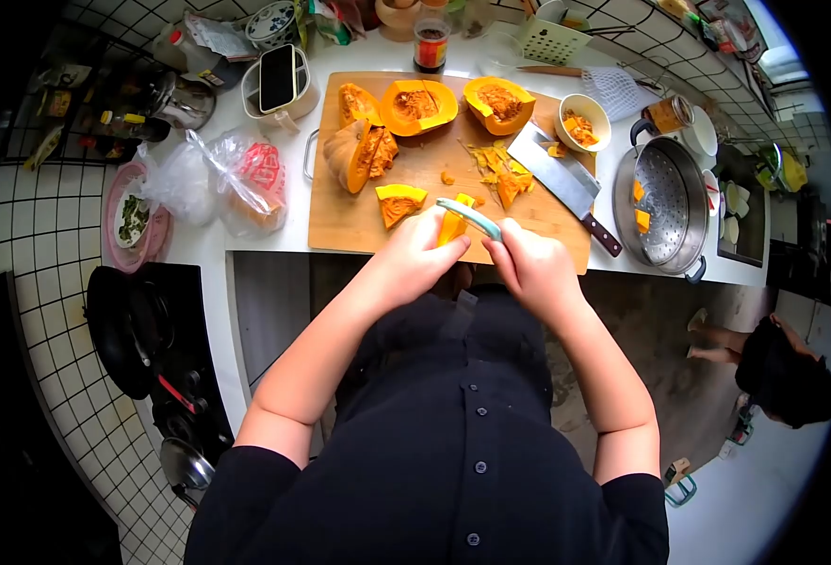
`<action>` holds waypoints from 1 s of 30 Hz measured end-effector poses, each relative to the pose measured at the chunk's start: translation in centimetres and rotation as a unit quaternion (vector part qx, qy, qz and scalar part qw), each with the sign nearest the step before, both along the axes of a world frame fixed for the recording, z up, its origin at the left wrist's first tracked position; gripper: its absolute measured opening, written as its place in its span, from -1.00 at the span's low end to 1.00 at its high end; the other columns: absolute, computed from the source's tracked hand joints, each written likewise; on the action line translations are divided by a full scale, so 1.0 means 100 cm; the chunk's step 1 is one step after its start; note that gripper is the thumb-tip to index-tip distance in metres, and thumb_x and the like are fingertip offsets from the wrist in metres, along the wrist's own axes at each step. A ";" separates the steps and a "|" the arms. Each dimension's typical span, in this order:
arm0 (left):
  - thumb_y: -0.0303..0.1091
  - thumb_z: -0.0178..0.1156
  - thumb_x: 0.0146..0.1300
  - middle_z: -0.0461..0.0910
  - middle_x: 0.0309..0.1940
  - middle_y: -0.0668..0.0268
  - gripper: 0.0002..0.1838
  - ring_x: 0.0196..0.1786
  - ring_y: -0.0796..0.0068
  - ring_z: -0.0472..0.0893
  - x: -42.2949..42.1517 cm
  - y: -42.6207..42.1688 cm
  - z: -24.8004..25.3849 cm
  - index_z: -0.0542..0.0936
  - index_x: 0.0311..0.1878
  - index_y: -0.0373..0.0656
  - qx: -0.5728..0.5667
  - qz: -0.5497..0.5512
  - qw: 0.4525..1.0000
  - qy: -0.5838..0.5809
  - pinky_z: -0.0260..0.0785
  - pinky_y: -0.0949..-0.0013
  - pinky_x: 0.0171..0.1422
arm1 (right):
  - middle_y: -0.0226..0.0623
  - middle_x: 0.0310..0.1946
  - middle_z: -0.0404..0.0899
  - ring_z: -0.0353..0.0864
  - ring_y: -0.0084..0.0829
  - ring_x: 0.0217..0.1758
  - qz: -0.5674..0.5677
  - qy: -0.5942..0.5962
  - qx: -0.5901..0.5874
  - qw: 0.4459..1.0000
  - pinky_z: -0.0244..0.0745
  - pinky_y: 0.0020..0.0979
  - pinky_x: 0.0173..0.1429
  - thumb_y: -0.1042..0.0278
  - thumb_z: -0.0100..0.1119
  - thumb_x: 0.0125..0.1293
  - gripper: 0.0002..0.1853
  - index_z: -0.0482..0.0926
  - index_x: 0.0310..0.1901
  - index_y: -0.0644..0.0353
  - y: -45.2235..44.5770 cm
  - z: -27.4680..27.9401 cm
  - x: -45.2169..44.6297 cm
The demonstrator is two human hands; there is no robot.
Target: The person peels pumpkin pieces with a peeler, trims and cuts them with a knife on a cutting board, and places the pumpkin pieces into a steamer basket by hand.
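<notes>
Left fingers (432, 235): pinching pumpkin piece (451, 226) above near edge of cutting board (340, 226). Right fingers (519, 250): closed around peeler (470, 217) on piece. Bare board between these fingers and cleaver (552, 169).

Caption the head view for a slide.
Left hand holds a pumpkin piece, right hand a peeler, over a cutting board.
</notes>
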State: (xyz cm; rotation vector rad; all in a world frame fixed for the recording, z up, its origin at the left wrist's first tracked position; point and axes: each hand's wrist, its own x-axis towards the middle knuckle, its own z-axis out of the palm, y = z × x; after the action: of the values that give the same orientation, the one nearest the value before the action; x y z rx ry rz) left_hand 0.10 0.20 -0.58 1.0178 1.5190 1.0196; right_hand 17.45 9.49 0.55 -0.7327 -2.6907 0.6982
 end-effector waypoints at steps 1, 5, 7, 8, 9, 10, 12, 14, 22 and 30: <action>-0.26 0.15 0.30 0.49 -0.44 0.31 -0.71 -0.43 0.61 0.45 0.000 0.000 -0.001 0.41 -0.11 -0.31 -0.008 0.000 1.000 -0.003 0.32 0.47 -0.35 | -0.22 -0.67 0.44 0.56 -0.22 -0.58 -0.001 -0.014 0.031 0.999 0.45 -0.27 -0.51 0.19 0.13 0.34 -0.75 0.36 -0.37 0.14 0.000 0.001 0.000; -0.26 0.15 0.30 0.48 -0.47 0.35 -0.72 -0.44 0.63 0.44 0.000 -0.001 -0.004 0.41 -0.12 -0.28 -0.014 -0.007 1.000 -0.011 0.31 0.48 -0.37 | -0.24 -0.68 0.46 0.56 -0.24 -0.61 -0.009 -0.038 0.094 0.995 0.46 -0.27 -0.53 0.17 0.12 0.34 -0.75 0.35 -0.36 0.14 -0.001 -0.007 -0.001; -0.26 0.15 0.30 0.45 -0.50 0.39 -0.74 -0.46 0.65 0.41 0.001 -0.001 0.000 0.41 -0.13 -0.25 -0.014 -0.009 0.999 -0.046 0.27 0.51 -0.40 | -0.23 -0.69 0.48 0.57 -0.23 -0.62 -0.021 -0.057 0.118 0.991 0.46 -0.25 -0.54 0.17 0.10 0.36 -0.75 0.35 -0.36 0.13 0.005 -0.017 -0.002; -0.27 0.15 0.30 0.44 -0.51 0.41 -0.76 -0.47 0.67 0.40 0.003 -0.001 0.007 0.41 -0.13 -0.23 -0.018 -0.007 0.997 -0.079 0.25 0.53 -0.41 | -0.21 -0.69 0.48 0.57 -0.21 -0.61 -0.056 -0.082 0.122 0.988 0.45 -0.23 -0.55 0.17 0.09 0.37 -0.75 0.36 -0.36 0.14 0.015 -0.029 0.000; -0.27 0.15 0.30 0.42 -0.52 0.43 -0.77 -0.49 0.68 0.38 0.005 -0.001 0.011 0.40 -0.13 -0.21 -0.023 -0.006 0.993 -0.112 0.22 0.55 -0.43 | -0.19 -0.69 0.49 0.57 -0.19 -0.61 -0.092 -0.106 0.125 0.982 0.45 -0.21 -0.55 0.17 0.08 0.38 -0.75 0.36 -0.36 0.14 0.028 -0.044 0.006; -0.28 0.14 0.30 0.36 -0.55 0.49 -0.79 -0.55 0.74 0.29 0.008 -0.004 0.014 0.39 -0.13 -0.15 -0.028 -0.004 0.987 -0.158 0.10 0.61 -0.50 | -0.17 -0.69 0.50 0.58 -0.16 -0.61 -0.130 -0.131 0.126 0.975 0.45 -0.19 -0.56 0.16 0.07 0.38 -0.74 0.36 -0.36 0.14 0.035 -0.050 0.012; -0.30 0.14 0.30 0.31 -0.57 0.52 -0.81 -0.61 0.78 0.21 0.005 -0.003 0.023 0.37 -0.12 -0.09 -0.088 0.012 0.970 -0.225 0.00 0.62 -0.57 | -0.12 -0.68 0.51 0.57 -0.09 -0.60 -0.119 -0.085 0.093 0.985 0.43 -0.13 -0.56 0.16 0.05 0.40 -0.74 0.36 -0.35 0.14 0.043 -0.046 0.019; -0.32 0.12 0.31 0.26 -0.59 0.55 -0.82 -0.64 0.79 0.14 -0.001 -0.003 0.012 0.34 -0.12 -0.05 -0.106 0.021 0.947 -0.301 -0.09 0.63 -0.60 | -0.06 -0.63 0.52 0.56 -0.01 -0.53 -0.114 -0.045 0.014 0.992 0.43 -0.07 -0.49 0.18 0.02 0.41 -0.76 0.36 -0.32 0.16 0.037 -0.034 0.017; -0.35 0.03 0.33 0.20 -0.63 0.55 -0.88 -0.67 0.80 0.09 -0.006 0.001 0.015 0.29 -0.29 -0.01 -0.113 0.005 0.902 -0.417 -0.19 0.61 -0.63 | -0.05 -0.58 0.47 0.55 0.00 -0.47 -0.016 0.041 -0.102 0.994 0.44 -0.13 -0.42 0.30 0.08 0.36 -0.82 0.36 -0.28 0.20 -0.003 -0.001 -0.003; -0.34 0.00 0.35 0.16 -0.67 0.56 -0.83 -0.70 0.81 0.04 -0.002 0.002 0.018 0.24 -0.35 -0.01 -0.131 0.055 0.908 -0.393 -0.22 0.60 -0.66 | -0.24 -0.66 0.46 0.55 -0.23 -0.60 0.000 -0.009 0.054 0.998 0.46 -0.27 -0.53 0.25 0.14 0.33 -0.77 0.34 -0.33 0.17 0.000 -0.012 -0.007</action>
State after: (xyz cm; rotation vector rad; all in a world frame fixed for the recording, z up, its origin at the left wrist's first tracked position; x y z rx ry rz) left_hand -0.13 0.40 1.27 0.2562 0.9941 1.0850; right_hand 16.78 9.44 -0.68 -0.7137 -2.7210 0.5428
